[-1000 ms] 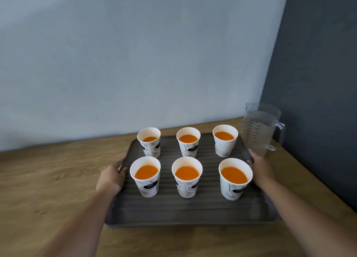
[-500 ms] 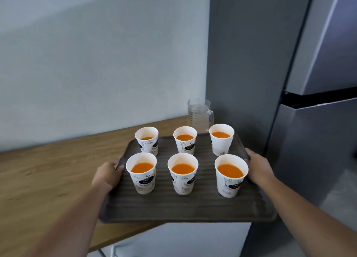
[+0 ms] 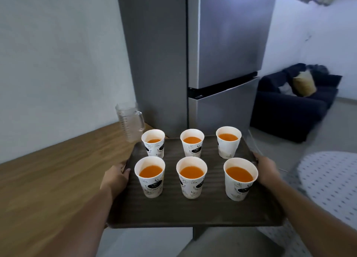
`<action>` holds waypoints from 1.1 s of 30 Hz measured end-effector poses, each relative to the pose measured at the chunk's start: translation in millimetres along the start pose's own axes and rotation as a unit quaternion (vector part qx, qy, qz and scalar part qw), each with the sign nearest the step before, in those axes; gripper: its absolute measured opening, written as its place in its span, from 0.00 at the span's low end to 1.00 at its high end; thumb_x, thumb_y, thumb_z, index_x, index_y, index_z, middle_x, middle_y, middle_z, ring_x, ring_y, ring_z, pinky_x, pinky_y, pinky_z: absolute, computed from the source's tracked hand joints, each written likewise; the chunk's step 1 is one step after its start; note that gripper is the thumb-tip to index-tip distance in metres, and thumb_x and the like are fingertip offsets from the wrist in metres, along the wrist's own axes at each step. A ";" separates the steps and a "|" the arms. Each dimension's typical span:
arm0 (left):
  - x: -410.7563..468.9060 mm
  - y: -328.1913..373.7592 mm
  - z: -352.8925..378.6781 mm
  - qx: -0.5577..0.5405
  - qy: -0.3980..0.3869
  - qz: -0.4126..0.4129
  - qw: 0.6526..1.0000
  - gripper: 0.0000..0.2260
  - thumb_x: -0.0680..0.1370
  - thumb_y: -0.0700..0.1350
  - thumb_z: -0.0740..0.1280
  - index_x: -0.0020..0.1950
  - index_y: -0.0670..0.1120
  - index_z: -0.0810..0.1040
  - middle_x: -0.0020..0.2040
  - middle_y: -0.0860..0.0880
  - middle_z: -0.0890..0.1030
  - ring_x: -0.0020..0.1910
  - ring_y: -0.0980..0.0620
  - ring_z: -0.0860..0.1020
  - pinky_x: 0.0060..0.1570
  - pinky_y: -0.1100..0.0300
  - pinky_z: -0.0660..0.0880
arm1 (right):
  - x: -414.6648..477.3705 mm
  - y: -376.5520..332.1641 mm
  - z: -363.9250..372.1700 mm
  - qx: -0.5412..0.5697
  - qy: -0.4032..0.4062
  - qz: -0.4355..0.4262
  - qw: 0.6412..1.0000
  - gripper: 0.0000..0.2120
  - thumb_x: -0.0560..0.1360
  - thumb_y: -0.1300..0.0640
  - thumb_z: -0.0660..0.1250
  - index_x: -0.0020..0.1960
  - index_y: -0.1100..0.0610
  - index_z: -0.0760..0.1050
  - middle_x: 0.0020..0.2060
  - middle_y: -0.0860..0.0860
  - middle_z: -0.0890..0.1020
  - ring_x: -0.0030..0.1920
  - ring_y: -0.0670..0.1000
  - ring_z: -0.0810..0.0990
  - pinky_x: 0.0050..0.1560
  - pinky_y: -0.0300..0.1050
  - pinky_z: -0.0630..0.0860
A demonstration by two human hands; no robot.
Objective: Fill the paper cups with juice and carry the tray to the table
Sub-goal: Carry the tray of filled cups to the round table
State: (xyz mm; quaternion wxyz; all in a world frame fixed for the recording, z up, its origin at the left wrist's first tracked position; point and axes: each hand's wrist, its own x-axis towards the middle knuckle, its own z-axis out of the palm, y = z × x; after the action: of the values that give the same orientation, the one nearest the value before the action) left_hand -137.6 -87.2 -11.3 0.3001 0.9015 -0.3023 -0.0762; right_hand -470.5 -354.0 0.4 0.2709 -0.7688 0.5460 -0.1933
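Observation:
A dark ribbed tray (image 3: pixel 193 214) is held in the air, off the wooden counter. It carries several white paper cups (image 3: pixel 191 176) in two rows, all upright and filled with orange juice. My left hand (image 3: pixel 116 177) grips the tray's left edge. My right hand (image 3: pixel 267 171) grips its right edge. An empty clear measuring jug (image 3: pixel 129 121) stands behind on the counter's right end.
The wooden counter (image 3: pixel 48 179) lies to the left. A tall grey fridge (image 3: pixel 212 54) stands straight ahead. A dark sofa (image 3: pixel 293 102) with a yellow cushion is at the right, and a round white dotted table (image 3: pixel 332 183) is at the lower right.
The tray has been lifted off the counter and swung to the right with the view. The jug has stayed on the counter, and the fridge, sofa and dotted table have come into sight.

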 end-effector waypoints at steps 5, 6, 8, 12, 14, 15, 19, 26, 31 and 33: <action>9.3 47.3 39.4 -0.021 -0.047 0.018 0.999 0.17 0.79 0.48 0.62 0.66 0.44 0.74 0.58 0.39 0.80 0.55 0.38 0.78 0.53 0.53 0.76 | -20.7 49.6 -38.1 -0.028 0.068 0.055 0.996 0.23 0.80 0.59 0.59 0.75 0.55 0.63 0.64 0.60 0.76 0.57 0.58 0.78 0.46 0.45 0.72; 9.4 57.2 46.4 -0.022 -0.058 0.014 0.998 0.17 0.79 0.49 0.62 0.65 0.42 0.74 0.56 0.38 0.80 0.52 0.37 0.79 0.51 0.52 0.78 | -26.0 56.9 -45.1 -0.028 0.077 0.069 0.994 0.23 0.80 0.59 0.59 0.75 0.55 0.63 0.64 0.60 0.76 0.58 0.58 0.78 0.47 0.46 0.72; 10.6 75.8 61.9 -0.027 -0.077 0.020 0.997 0.17 0.79 0.48 0.62 0.64 0.40 0.73 0.57 0.36 0.79 0.53 0.36 0.79 0.51 0.52 0.77 | -36.9 71.1 -58.2 -0.031 0.099 0.096 0.990 0.23 0.80 0.60 0.60 0.74 0.55 0.63 0.65 0.60 0.76 0.61 0.59 0.76 0.53 0.49 0.73; 8.9 109.0 90.5 -0.032 -0.113 0.065 0.991 0.18 0.80 0.48 0.62 0.67 0.41 0.72 0.58 0.36 0.79 0.56 0.37 0.77 0.53 0.51 0.74 | -58.5 102.2 -76.5 -0.046 0.127 0.154 0.979 0.24 0.80 0.60 0.61 0.75 0.56 0.62 0.69 0.59 0.72 0.67 0.60 0.73 0.62 0.53 0.71; 7.9 122.9 105.5 -0.028 -0.130 0.082 0.988 0.18 0.80 0.49 0.62 0.65 0.39 0.73 0.58 0.36 0.79 0.56 0.37 0.77 0.55 0.51 0.74 | -69.9 117.9 -83.3 -0.049 0.138 0.177 0.973 0.24 0.80 0.60 0.61 0.75 0.56 0.62 0.69 0.59 0.72 0.66 0.60 0.73 0.62 0.52 0.71; 5.4 131.9 113.0 -0.033 -0.140 0.101 0.985 0.17 0.80 0.48 0.61 0.65 0.39 0.72 0.58 0.37 0.79 0.57 0.37 0.76 0.56 0.51 0.73 | -75.6 126.5 -87.5 -0.047 0.147 0.190 0.970 0.24 0.80 0.60 0.61 0.75 0.55 0.62 0.69 0.59 0.72 0.66 0.60 0.73 0.61 0.52 0.72; -7.5 169.9 142.4 -0.067 -0.195 0.196 0.959 0.17 0.81 0.44 0.60 0.70 0.49 0.71 0.61 0.43 0.79 0.60 0.42 0.76 0.58 0.52 0.72 | -96.6 161.2 -106.3 -0.050 0.174 0.234 0.955 0.24 0.79 0.59 0.61 0.75 0.55 0.63 0.69 0.58 0.72 0.66 0.59 0.73 0.62 0.53 0.71; -31.2 254.1 220.6 -0.062 -0.236 0.238 0.940 0.21 0.81 0.48 0.60 0.73 0.49 0.66 0.68 0.44 0.75 0.65 0.42 0.73 0.61 0.48 0.71 | -117.5 240.3 -152.4 -0.046 0.215 0.279 0.935 0.23 0.79 0.59 0.61 0.73 0.55 0.66 0.67 0.57 0.76 0.64 0.59 0.75 0.61 0.51 0.72; -56.5 308.4 284.5 -0.060 -0.265 0.234 0.934 0.21 0.81 0.46 0.60 0.74 0.49 0.66 0.68 0.42 0.74 0.65 0.41 0.73 0.62 0.47 0.71 | -110.9 297.5 -193.0 -0.055 0.230 0.289 0.928 0.22 0.79 0.60 0.60 0.73 0.56 0.67 0.64 0.58 0.77 0.61 0.59 0.76 0.60 0.50 0.71; -62.4 329.6 309.8 -0.058 -0.272 0.234 0.931 0.21 0.81 0.45 0.60 0.74 0.49 0.66 0.67 0.41 0.74 0.64 0.41 0.73 0.61 0.47 0.71 | -104.5 319.6 -208.4 -0.052 0.239 0.292 0.925 0.22 0.79 0.60 0.60 0.72 0.56 0.68 0.64 0.58 0.78 0.61 0.60 0.76 0.60 0.49 0.71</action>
State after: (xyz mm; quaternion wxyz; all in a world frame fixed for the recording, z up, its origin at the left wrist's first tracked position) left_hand -451.2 -413.8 -71.0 0.2674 0.7307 -0.5702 -0.2636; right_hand -863.3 -380.2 -38.1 0.1363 -0.5199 0.8039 -0.2546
